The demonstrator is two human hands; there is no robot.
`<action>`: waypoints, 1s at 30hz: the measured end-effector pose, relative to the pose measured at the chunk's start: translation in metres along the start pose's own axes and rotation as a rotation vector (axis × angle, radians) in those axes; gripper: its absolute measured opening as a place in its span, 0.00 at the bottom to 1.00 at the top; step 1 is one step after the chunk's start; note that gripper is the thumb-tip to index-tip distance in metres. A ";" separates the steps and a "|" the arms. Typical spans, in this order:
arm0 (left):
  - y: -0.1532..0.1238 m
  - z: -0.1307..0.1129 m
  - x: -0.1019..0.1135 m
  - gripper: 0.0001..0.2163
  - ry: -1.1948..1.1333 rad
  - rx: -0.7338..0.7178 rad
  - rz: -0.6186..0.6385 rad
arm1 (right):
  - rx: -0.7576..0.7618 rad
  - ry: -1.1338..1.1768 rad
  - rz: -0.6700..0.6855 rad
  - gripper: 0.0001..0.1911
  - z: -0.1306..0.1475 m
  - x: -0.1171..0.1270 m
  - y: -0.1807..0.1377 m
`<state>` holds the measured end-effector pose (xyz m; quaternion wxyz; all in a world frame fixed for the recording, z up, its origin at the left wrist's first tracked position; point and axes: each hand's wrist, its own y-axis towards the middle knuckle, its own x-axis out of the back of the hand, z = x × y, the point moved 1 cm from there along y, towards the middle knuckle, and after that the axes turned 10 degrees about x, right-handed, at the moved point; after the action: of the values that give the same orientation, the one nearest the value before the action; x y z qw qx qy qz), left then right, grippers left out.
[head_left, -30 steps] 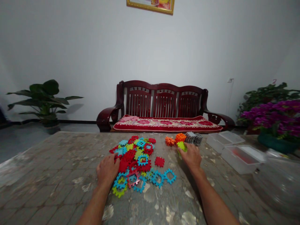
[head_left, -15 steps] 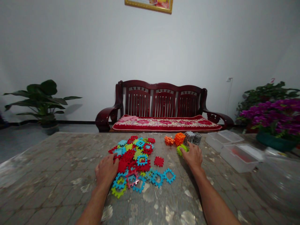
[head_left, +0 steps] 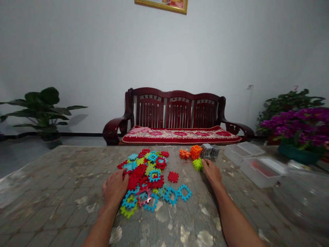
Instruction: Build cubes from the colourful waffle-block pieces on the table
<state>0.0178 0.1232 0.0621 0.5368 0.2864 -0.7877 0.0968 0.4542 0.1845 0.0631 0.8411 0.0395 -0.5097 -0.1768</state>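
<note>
A loose pile of interlocking plastic tiles [head_left: 142, 171] in red, blue and green lies in the middle of the table, some solid and some square frames. My left hand [head_left: 115, 185] rests at the pile's left edge beside the red tiles, fingers loosely apart; some fingertips are hidden. At the right, my right hand [head_left: 212, 173] has its fingertips against the right side of a lime-green tile stack [head_left: 197, 164], not wrapped round it. Behind that stand an orange tile stack [head_left: 195, 152], smaller orange tiles [head_left: 184, 154] and grey tile stacks [head_left: 209, 151].
A single red tile [head_left: 173, 177] lies between the pile and my right arm. Clear plastic boxes [head_left: 259, 173] and a large clear container [head_left: 303, 195] stand at the right, near purple flowers [head_left: 298, 125]. A wooden bench [head_left: 177, 109] is beyond the table [head_left: 64, 192].
My right hand has drawn back slightly from the front of the lime-green stack to its right side, showing more of the stack. My left hand stays beside the pile. The view has shifted slightly.
</note>
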 end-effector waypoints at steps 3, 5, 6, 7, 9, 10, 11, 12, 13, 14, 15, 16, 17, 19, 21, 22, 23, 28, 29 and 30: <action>0.000 0.000 0.001 0.22 0.004 0.000 0.012 | -0.012 -0.105 0.027 0.29 0.007 0.003 -0.003; 0.000 0.000 0.001 0.22 0.005 -0.001 0.019 | -0.026 -0.140 0.039 0.29 0.011 0.005 -0.004; -0.001 0.000 0.001 0.22 0.005 -0.002 0.021 | -0.034 -0.148 0.045 0.29 0.012 0.005 -0.004; -0.001 0.000 0.001 0.22 0.005 -0.001 0.021 | -0.039 -0.153 0.051 0.29 0.013 0.006 -0.004; -0.001 0.000 0.001 0.22 0.005 -0.001 0.019 | -0.042 -0.155 0.057 0.30 0.013 0.006 -0.003; -0.001 0.000 0.002 0.22 0.005 -0.002 0.019 | -0.041 -0.154 0.056 0.30 0.013 0.005 -0.003; -0.001 0.000 0.002 0.22 0.006 -0.006 0.017 | -0.041 -0.151 0.052 0.29 0.012 0.005 -0.003; -0.001 0.000 0.002 0.22 0.007 -0.011 0.014 | -0.039 -0.149 0.045 0.29 0.012 0.004 -0.003; -0.001 0.000 0.002 0.22 0.007 -0.015 0.010 | -0.034 -0.147 0.034 0.28 0.011 0.003 -0.003; -0.001 0.000 0.002 0.21 0.008 -0.018 0.008 | -0.027 -0.148 0.021 0.27 0.011 0.003 -0.004; -0.001 0.000 0.002 0.21 0.007 -0.018 0.005 | -0.018 -0.151 0.008 0.27 0.010 0.002 -0.004; -0.001 0.000 0.002 0.21 0.006 -0.018 0.003 | -0.008 -0.156 -0.004 0.26 0.010 0.002 -0.004; -0.001 0.000 0.001 0.21 0.005 -0.017 0.000 | -0.003 -0.164 -0.014 0.26 0.009 0.002 -0.005; -0.001 0.000 0.001 0.21 0.003 -0.012 -0.004 | -0.003 -0.188 -0.023 0.25 0.008 0.002 -0.005; -0.001 0.000 0.001 0.21 -0.001 -0.009 -0.004 | -0.014 -0.207 -0.027 0.26 0.006 0.002 -0.005; -0.001 0.000 0.001 0.21 -0.002 -0.008 -0.001 | -0.025 -0.208 -0.033 0.26 0.004 0.002 -0.004; -0.001 0.000 0.001 0.21 -0.002 -0.009 0.001 | -0.038 -0.201 -0.045 0.26 0.002 0.001 -0.004; -0.001 0.000 0.002 0.22 0.012 -0.003 0.009 | 0.004 -0.115 -0.218 0.27 -0.009 -0.007 -0.002; -0.001 0.000 0.001 0.22 0.013 -0.002 0.010 | 0.050 -0.102 -0.250 0.26 -0.011 -0.010 -0.001; 0.000 0.000 0.001 0.22 0.011 -0.003 0.010 | 0.101 -0.092 -0.273 0.26 -0.012 -0.013 -0.001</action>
<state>0.0175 0.1226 0.0629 0.5411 0.2811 -0.7862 0.1000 0.4589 0.1863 0.0464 0.7819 0.1427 -0.5459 -0.2650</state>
